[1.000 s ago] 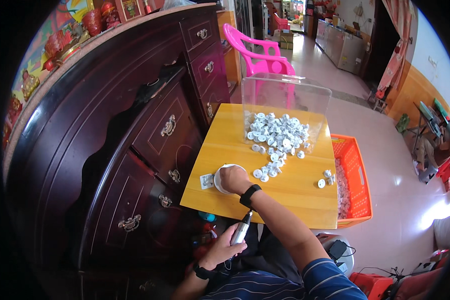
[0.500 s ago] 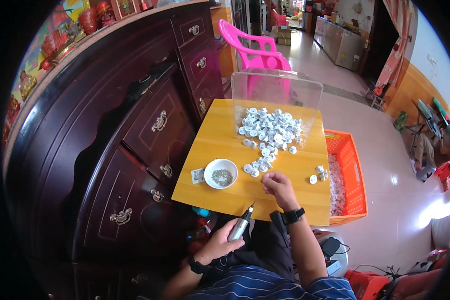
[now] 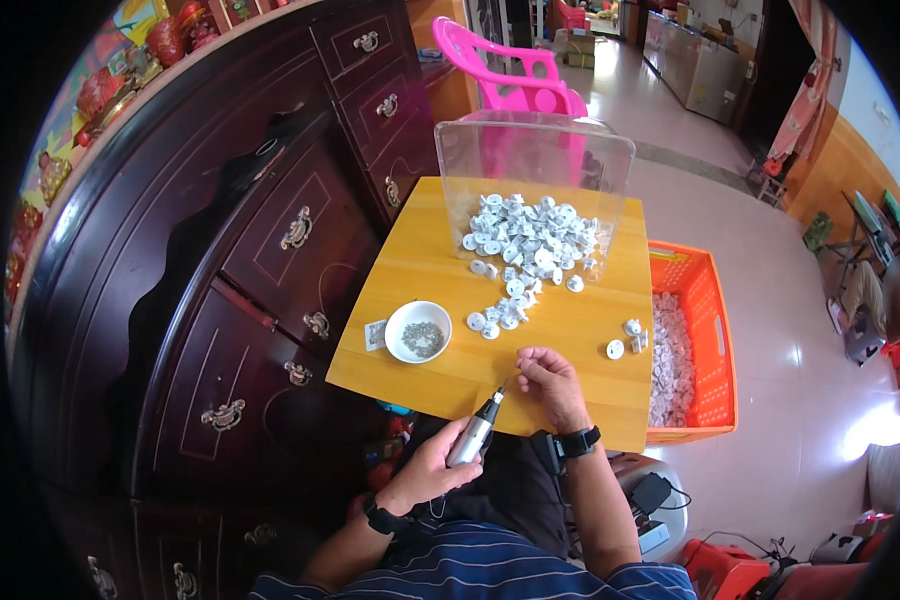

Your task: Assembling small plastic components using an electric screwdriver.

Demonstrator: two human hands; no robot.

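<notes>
Head | left hand (image 3: 432, 473): fingers round screwdriver (image 3: 473, 432) | right hand (image 3: 553, 388), screwdriver's 2 o'clock: fingers narrow, can't tell if holding | white bowl (image 3: 396, 323), screwdriver's 11 o'clock, on surface (image 3: 400, 250)

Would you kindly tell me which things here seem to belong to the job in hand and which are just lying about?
Seemingly in use:
silver-and-black tool in the left hand
white bowl of small grey pieces
white parts on the yellow table
clear bin
orange crate of pale pieces

Probably just lying about:
pink chair
dark cabinet
ornaments
</notes>
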